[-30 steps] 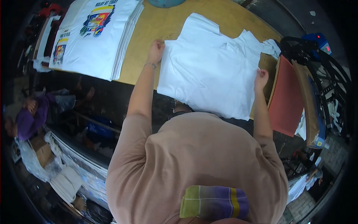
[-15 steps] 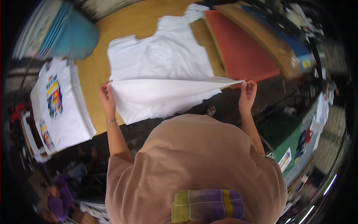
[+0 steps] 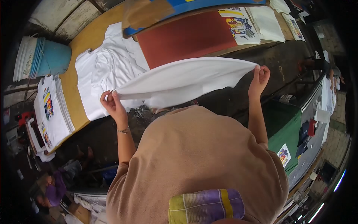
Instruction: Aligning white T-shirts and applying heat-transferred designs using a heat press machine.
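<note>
A white T-shirt (image 3: 190,80) is stretched in the air between my two hands, its upper edge pulled into a gentle arc and its lower part hanging loose. My left hand (image 3: 115,106) pinches one corner, beside a rumpled pile of white T-shirts (image 3: 99,71) on the yellow-brown table (image 3: 80,39). Pinched in my right hand (image 3: 260,81) is the other corner, out over the dark floor. Just beyond the held shirt lies a flat red board (image 3: 186,37).
A blue and white bucket (image 3: 56,56) stands far left, near stacked printed shirts (image 3: 52,108). Beyond the red board is a blue board (image 3: 179,9). Another printed shirt (image 3: 240,28) lies on the board's right end. Green cloth (image 3: 283,130) covers a surface at right. Someone in purple (image 3: 56,190) is at lower left.
The T-shirt has come off the pile and is now held up in the air. My view has turned right, bringing the red board to the middle. Both hands still pinch the shirt's corners.
</note>
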`<action>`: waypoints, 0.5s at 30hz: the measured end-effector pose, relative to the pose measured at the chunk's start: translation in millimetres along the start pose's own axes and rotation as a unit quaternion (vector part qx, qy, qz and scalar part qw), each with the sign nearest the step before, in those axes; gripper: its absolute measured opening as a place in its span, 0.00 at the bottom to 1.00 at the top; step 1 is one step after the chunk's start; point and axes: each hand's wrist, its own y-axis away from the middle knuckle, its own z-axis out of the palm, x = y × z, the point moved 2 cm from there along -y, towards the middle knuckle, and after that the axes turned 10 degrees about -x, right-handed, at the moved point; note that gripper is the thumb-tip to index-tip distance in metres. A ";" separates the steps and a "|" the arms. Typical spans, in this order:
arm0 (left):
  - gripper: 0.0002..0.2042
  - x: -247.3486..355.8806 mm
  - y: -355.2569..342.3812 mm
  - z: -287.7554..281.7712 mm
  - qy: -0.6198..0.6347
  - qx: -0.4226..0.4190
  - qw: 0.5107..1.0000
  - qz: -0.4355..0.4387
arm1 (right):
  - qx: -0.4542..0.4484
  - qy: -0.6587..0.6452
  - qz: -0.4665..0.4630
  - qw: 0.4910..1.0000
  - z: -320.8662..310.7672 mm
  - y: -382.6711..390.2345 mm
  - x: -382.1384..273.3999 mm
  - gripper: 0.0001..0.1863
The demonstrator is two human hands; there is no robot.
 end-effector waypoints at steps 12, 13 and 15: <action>0.08 2.1 4.7 80.1 -0.158 0.003 0.986 0.050 | 0.029 0.084 -0.068 0.994 -34.2 -88.2 34.0 0.11; 0.08 5.2 -4.5 84.5 -0.165 0.000 0.985 0.054 | 0.032 0.085 -0.071 0.993 -31.1 -98.9 35.1 0.11; 0.09 13.4 -24.8 90.0 -0.157 0.002 0.981 0.114 | 0.032 0.111 -0.102 0.988 -24.4 -124.2 31.8 0.13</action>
